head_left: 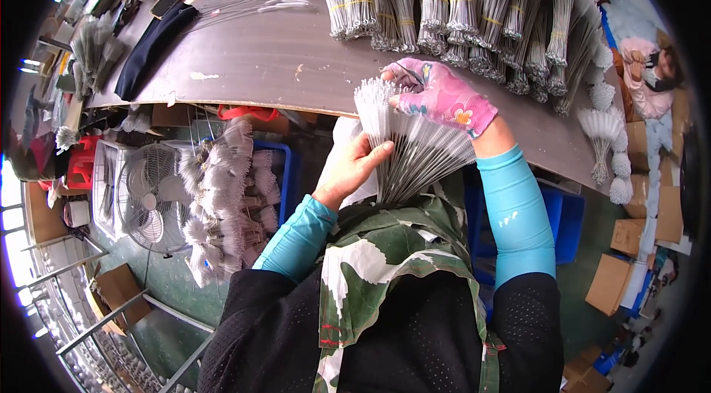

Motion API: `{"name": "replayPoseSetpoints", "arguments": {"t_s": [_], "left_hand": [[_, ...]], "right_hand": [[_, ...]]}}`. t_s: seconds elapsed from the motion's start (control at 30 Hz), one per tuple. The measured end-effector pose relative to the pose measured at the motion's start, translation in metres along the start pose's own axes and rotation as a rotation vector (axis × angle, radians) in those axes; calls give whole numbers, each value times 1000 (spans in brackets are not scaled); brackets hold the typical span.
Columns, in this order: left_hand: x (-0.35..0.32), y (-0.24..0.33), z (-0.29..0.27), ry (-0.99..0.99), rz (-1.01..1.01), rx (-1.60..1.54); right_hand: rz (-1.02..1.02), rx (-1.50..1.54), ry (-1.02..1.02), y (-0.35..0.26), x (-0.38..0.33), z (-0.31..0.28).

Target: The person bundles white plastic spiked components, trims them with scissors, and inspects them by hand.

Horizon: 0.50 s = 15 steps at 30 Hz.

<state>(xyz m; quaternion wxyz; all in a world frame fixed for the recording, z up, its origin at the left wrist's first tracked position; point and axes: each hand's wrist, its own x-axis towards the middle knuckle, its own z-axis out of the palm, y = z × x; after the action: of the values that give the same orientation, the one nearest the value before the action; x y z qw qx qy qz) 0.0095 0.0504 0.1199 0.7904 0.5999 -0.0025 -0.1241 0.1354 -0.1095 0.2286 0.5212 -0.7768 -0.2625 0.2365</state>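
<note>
Fingers of the bare left hand (348, 171) grip the lower stems of a fanned bunch of wire brushes (404, 138) at the table edge (281, 101); the gloved right hand (444, 97) pinches its bristled tops. Beyond lie banded brush bundles (459, 1).

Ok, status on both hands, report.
Left hand bare, gripping fanned brush bundle at stems. Right hand, pink glove, on brush tips. Table edge beneath; nothing blocking.
</note>
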Motion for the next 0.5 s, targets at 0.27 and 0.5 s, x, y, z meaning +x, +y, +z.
{"name": "replayPoseSetpoints", "arguments": {"t_s": [0.27,0.5], "left_hand": [[3,1,0,128,-12,125],[5,-12,-19,-90,-68,-266]], "right_hand": [[83,-29,-22,-12,-6,-8],[26,34,23,-10,-6,-5]]}}
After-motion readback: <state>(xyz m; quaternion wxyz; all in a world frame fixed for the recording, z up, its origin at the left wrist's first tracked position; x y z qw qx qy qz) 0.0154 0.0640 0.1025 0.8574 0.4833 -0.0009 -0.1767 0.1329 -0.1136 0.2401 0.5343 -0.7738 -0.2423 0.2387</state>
